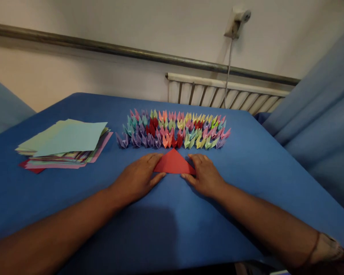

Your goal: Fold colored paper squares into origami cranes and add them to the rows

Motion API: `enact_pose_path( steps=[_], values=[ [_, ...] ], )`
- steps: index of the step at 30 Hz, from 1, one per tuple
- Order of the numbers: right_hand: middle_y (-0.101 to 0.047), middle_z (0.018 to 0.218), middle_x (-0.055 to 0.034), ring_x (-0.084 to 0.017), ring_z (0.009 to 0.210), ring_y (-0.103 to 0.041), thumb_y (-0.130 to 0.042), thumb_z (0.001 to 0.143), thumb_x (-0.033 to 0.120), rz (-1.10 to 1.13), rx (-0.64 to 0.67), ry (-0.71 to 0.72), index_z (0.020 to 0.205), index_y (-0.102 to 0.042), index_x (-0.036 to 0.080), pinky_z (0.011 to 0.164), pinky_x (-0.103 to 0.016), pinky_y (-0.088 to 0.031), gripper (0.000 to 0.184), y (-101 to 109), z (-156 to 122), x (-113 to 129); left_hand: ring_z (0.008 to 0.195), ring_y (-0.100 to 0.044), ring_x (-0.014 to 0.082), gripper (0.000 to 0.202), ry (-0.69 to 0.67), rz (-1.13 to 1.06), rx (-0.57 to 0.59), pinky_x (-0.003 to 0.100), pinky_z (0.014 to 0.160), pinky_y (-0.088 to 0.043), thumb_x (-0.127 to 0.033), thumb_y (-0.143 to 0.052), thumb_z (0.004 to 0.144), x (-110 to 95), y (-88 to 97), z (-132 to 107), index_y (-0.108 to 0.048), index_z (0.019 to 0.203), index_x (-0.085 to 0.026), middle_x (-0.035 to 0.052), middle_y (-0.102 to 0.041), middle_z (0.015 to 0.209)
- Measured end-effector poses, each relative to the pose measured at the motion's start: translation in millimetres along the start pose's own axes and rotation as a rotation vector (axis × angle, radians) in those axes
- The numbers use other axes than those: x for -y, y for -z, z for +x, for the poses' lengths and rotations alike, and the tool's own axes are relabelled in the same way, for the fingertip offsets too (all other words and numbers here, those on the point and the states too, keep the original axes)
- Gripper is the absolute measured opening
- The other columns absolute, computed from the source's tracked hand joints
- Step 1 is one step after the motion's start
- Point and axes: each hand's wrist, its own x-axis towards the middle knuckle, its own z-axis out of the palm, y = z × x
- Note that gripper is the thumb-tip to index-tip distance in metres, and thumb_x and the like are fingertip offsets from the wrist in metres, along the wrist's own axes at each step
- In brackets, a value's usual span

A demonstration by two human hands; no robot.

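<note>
A red sheet of origami paper (174, 163), folded into a triangle, lies on the blue table with its point facing away from me. My left hand (140, 175) grips its left corner, the thumb along the near fold and the fingers at the sloping side. At the right corner, my right hand (206, 175) holds the paper in the same way, its thumb by the near edge. Just beyond the triangle's tip stand rows of small folded paper cranes (166, 140) in many colours.
To the left lies an uneven stack of coloured paper sheets (71, 139), light blue on top, with a red corner (34, 168) poking out below. The blue tabletop (263, 175) reaches a wall with a metal rail (126, 52) and a radiator (212, 91). Blue curtains (326, 95) hang at right.
</note>
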Motion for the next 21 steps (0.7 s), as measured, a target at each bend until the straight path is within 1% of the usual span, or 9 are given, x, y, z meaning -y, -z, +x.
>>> enact_pose_path(
  steps=[4, 8, 10, 12, 14, 16, 18, 19, 21],
  values=[
    [-0.061, 0.122, -0.0125, -0.028, 0.111, -0.054, -0.068, 0.082, 0.04, 0.135, -0.013, 0.047, 0.137, -0.043, 0.014, 0.098, -0.046, -0.041, 0.066, -6, 0, -2, 0.118, -0.057, 0.0311, 0.059, 0.066, -0.031, -0.026, 0.044, 0.098, -0.046, -0.045, -0.053, 0.091, 5, -8.1, 1, -0.044, 0.14, -0.015, 0.0152, -0.057, 0.134],
    [-0.063, 0.115, -0.0102, -0.026, 0.107, -0.055, -0.065, 0.082, 0.027, 0.193, -0.048, 0.104, 0.137, -0.041, 0.017, 0.096, -0.046, -0.041, 0.061, -7, 0, -4, 0.112, -0.058, 0.0331, 0.069, 0.111, -0.037, -0.002, 0.045, 0.094, -0.047, -0.048, -0.063, 0.083, 8, -5.4, 5, -0.045, 0.14, -0.014, 0.0155, -0.062, 0.124],
    [-0.062, 0.117, -0.0108, -0.026, 0.107, -0.055, -0.064, 0.082, 0.024, 0.202, -0.061, 0.147, 0.137, -0.041, 0.017, 0.096, -0.046, -0.041, 0.06, -8, 1, -6, 0.107, -0.059, 0.0314, 0.075, 0.141, -0.077, 0.003, 0.043, 0.093, -0.047, -0.046, -0.067, 0.08, 7, -4.5, 7, -0.042, 0.143, -0.014, 0.0149, -0.063, 0.118],
    [-0.062, 0.118, -0.0108, -0.025, 0.106, -0.057, -0.063, 0.082, 0.021, 0.223, -0.074, 0.188, 0.137, -0.041, 0.018, 0.096, -0.046, -0.041, 0.059, -10, 1, -8, 0.104, -0.059, 0.0284, 0.076, 0.145, -0.154, 0.003, 0.041, 0.093, -0.047, -0.042, -0.069, 0.079, 6, -4.2, 7, -0.041, 0.144, -0.016, 0.0131, -0.063, 0.116],
    [-0.065, 0.112, -0.0089, -0.024, 0.101, -0.059, -0.06, 0.083, 0.016, 0.257, -0.09, 0.227, 0.135, -0.043, 0.019, 0.094, -0.045, -0.042, 0.055, -11, 0, -9, 0.101, -0.06, 0.0264, 0.064, 0.097, -0.222, 0.001, 0.04, 0.091, -0.047, -0.039, -0.069, 0.079, 5, -3.6, 7, -0.05, 0.137, -0.019, 0.01, -0.064, 0.112],
    [-0.067, 0.1, -0.0053, -0.021, 0.093, -0.061, -0.056, 0.085, 0.012, 0.308, -0.117, 0.275, 0.132, -0.046, 0.021, 0.089, -0.042, -0.043, 0.049, -9, -1, -10, 0.098, -0.06, 0.0258, 0.04, 0.034, -0.276, -0.013, 0.041, 0.09, -0.048, -0.036, -0.067, 0.08, 3, -2.4, 6, -0.064, 0.117, -0.02, 0.0069, -0.067, 0.101],
    [-0.066, 0.093, -0.0026, -0.02, 0.088, -0.062, -0.057, 0.087, 0.015, 0.388, -0.173, 0.319, 0.129, -0.05, 0.023, 0.087, -0.041, -0.045, 0.043, -5, -3, -8, 0.096, -0.061, 0.0252, 0.022, 0.009, -0.399, -0.035, 0.041, 0.09, -0.048, -0.034, -0.064, 0.082, 1, -0.9, 6, -0.069, 0.098, -0.02, 0.0055, -0.068, 0.097],
    [-0.066, 0.094, -0.0027, -0.02, 0.089, -0.062, -0.06, 0.087, 0.019, 0.441, -0.217, 0.326, 0.128, -0.051, 0.025, 0.088, -0.041, -0.045, 0.042, -2, -4, -8, 0.096, -0.062, 0.0245, 0.019, 0.033, -0.513, -0.049, 0.04, 0.09, -0.049, -0.034, -0.063, 0.083, -1, -0.1, 6, -0.069, 0.095, -0.02, 0.0051, -0.068, 0.098],
    [-0.065, 0.108, -0.0053, -0.021, 0.1, -0.061, -0.068, 0.084, 0.029, 0.575, -0.321, 0.289, 0.128, -0.051, 0.027, 0.093, -0.042, -0.045, 0.047, 3, -5, -6, 0.095, -0.065, 0.0235, 0.023, 0.147, -0.818, -0.071, 0.037, 0.088, -0.052, -0.036, -0.065, 0.083, -5, 1.4, 6, -0.068, 0.1, -0.02, 0.0044, -0.07, 0.101]
  ],
)
